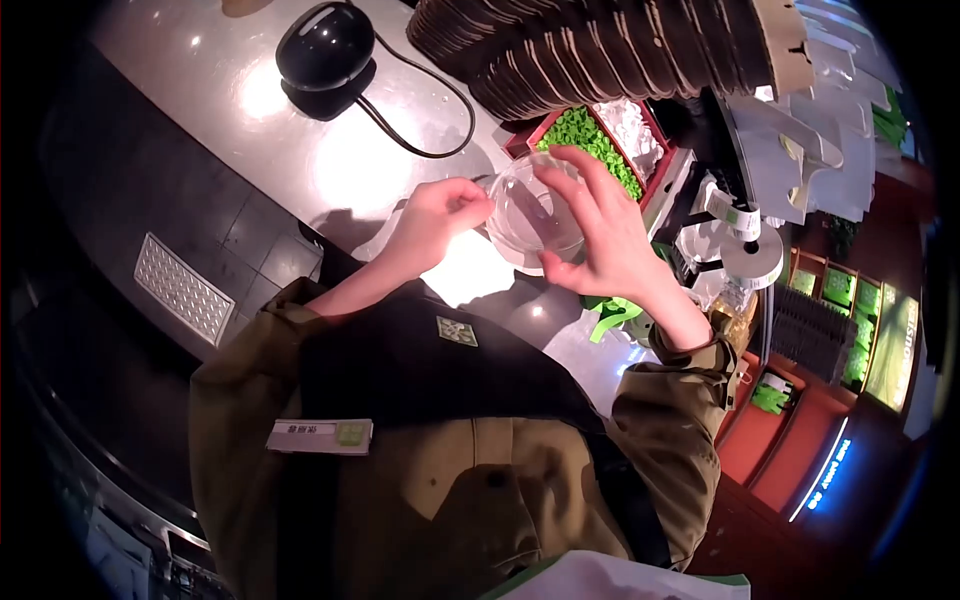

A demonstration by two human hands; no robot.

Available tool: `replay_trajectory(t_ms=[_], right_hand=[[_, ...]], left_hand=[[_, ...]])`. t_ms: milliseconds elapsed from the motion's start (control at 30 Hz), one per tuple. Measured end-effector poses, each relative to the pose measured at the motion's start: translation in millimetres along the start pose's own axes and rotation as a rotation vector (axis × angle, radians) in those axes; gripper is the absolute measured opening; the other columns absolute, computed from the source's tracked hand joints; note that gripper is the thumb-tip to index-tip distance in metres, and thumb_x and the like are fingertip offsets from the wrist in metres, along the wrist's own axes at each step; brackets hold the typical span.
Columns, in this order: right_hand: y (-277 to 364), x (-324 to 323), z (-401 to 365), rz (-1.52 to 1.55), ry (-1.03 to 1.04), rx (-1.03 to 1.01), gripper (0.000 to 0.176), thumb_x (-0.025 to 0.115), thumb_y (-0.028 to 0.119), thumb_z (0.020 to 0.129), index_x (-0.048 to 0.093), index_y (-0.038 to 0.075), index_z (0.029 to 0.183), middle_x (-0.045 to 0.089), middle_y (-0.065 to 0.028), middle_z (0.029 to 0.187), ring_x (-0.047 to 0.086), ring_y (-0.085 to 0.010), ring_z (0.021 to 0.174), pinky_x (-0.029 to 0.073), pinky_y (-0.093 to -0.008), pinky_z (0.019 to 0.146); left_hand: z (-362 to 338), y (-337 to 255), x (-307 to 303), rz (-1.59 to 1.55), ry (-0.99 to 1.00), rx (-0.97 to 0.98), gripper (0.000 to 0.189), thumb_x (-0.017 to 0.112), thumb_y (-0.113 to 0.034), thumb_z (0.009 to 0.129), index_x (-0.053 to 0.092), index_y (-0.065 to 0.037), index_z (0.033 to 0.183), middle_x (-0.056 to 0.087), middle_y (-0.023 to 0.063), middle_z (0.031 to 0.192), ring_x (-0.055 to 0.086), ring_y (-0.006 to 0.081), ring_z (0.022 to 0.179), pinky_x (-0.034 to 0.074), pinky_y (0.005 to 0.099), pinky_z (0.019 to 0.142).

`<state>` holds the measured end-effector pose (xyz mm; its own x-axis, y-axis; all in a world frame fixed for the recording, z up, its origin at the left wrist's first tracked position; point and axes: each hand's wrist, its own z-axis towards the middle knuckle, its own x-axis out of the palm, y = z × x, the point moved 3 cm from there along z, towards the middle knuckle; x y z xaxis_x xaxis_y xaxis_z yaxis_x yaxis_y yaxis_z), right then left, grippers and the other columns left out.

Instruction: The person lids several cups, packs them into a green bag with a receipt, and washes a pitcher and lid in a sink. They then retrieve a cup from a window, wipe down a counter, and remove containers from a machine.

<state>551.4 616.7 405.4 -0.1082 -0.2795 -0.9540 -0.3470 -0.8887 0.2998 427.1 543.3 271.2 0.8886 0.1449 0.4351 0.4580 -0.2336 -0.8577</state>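
A clear, round plastic cup or lid [515, 215] is held above the metal counter. My right hand [610, 240] is curved around its right side, thumb low and fingers high on the edge. My left hand [438, 218] is closed in a pinch close to the left edge of the clear plastic piece. What its fingertips hold, if anything, is hidden. Just beyond my right hand stands a red divided box with small green pieces [590, 140] on one side and white pieces [632, 135] on the other.
A black rounded device [325, 48] with a cable sits on the metal counter [220, 110]. Stacked brown cup carriers or sleeves [600, 50] stand at the back. Rolls of white labels [752, 258] are at the right, near green strips [612, 318].
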Motion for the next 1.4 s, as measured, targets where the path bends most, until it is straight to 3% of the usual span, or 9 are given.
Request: replay_trajectory(t_ms=[133, 433, 633, 733, 1100, 1200, 1400], right_hand=[[-4.7, 10.8, -1.2, 0.012, 0.083, 0.006, 0.064, 0.061, 0.020, 0.055, 0.042, 0.008, 0.114, 0.040, -0.0198, 0.115, 0.045, -0.0354, 0.101, 0.040, -0.0418, 0.081], [-9.0, 16.1, -0.8, 0.030, 0.103, 0.009, 0.067, 0.065, 0.029, 0.058, 0.041, 0.010, 0.117, 0.036, -0.0193, 0.118, 0.041, -0.0356, 0.107, 0.038, -0.0427, 0.083], [-13.4, 29.5, -1.9, 0.052, 0.080, 0.008, 0.073, 0.072, 0.030, 0.055, 0.041, 0.010, 0.118, 0.036, -0.0187, 0.116, 0.041, -0.0362, 0.105, 0.039, -0.0425, 0.084], [-12.1, 33.4, -0.8, 0.039, 0.066, -0.011, 0.072, 0.072, 0.030, 0.055, 0.041, 0.009, 0.117, 0.036, -0.0194, 0.115, 0.041, -0.0373, 0.105, 0.039, -0.0429, 0.084], [-16.7, 30.0, 0.7, 0.027, 0.056, -0.064, 0.071, 0.072, 0.035, 0.057, 0.043, 0.005, 0.115, 0.038, -0.0211, 0.116, 0.042, -0.0386, 0.105, 0.041, -0.0428, 0.083], [-17.9, 18.5, -7.4, 0.019, -0.053, 0.007, 0.071, 0.073, 0.033, 0.056, 0.044, 0.003, 0.114, 0.039, -0.0208, 0.116, 0.043, -0.0378, 0.104, 0.043, -0.0413, 0.081], [-15.9, 2.7, -20.1, -0.052, -0.038, 0.090, 0.076, 0.074, 0.037, 0.057, 0.042, 0.001, 0.116, 0.039, -0.0229, 0.116, 0.046, -0.0382, 0.102, 0.044, -0.0416, 0.079]], left_hand=[[-1.3, -2.7, 1.2, 0.058, -0.030, 0.080, 0.017, 0.056, -0.013, 0.079, 0.057, 0.003, 0.081, 0.058, 0.0026, 0.070, 0.050, 0.0064, 0.063, 0.038, 0.0197, 0.057], [-0.4, -4.8, -0.3, 0.174, -0.047, 0.039, 0.018, 0.054, -0.016, 0.079, 0.056, 0.002, 0.079, 0.055, 0.0025, 0.064, 0.049, 0.0064, 0.060, 0.037, 0.0205, 0.055], [-0.6, 1.5, 1.4, 0.115, -0.084, 0.094, 0.015, 0.053, -0.013, 0.080, 0.054, 0.003, 0.079, 0.054, 0.0026, 0.065, 0.048, 0.0068, 0.061, 0.037, 0.0203, 0.056], [-2.0, 9.9, 5.6, -0.099, -0.091, 0.150, 0.012, 0.050, -0.009, 0.082, 0.054, 0.002, 0.082, 0.055, 0.0029, 0.069, 0.048, 0.0062, 0.064, 0.038, 0.0200, 0.058], [-3.6, 12.3, 10.5, -0.093, -0.121, 0.208, 0.011, 0.047, -0.008, 0.085, 0.050, 0.002, 0.082, 0.053, 0.0024, 0.073, 0.048, 0.0055, 0.069, 0.039, 0.0193, 0.063], [-5.2, 12.7, 10.3, -0.078, -0.130, 0.212, 0.009, 0.048, -0.006, 0.085, 0.050, 0.002, 0.082, 0.051, 0.0015, 0.073, 0.046, 0.0043, 0.069, 0.038, 0.0185, 0.062], [-2.0, 10.7, 12.7, -0.033, -0.159, 0.217, 0.007, 0.049, -0.004, 0.084, 0.050, 0.002, 0.082, 0.049, 0.0006, 0.070, 0.045, 0.0036, 0.064, 0.036, 0.0179, 0.058]])
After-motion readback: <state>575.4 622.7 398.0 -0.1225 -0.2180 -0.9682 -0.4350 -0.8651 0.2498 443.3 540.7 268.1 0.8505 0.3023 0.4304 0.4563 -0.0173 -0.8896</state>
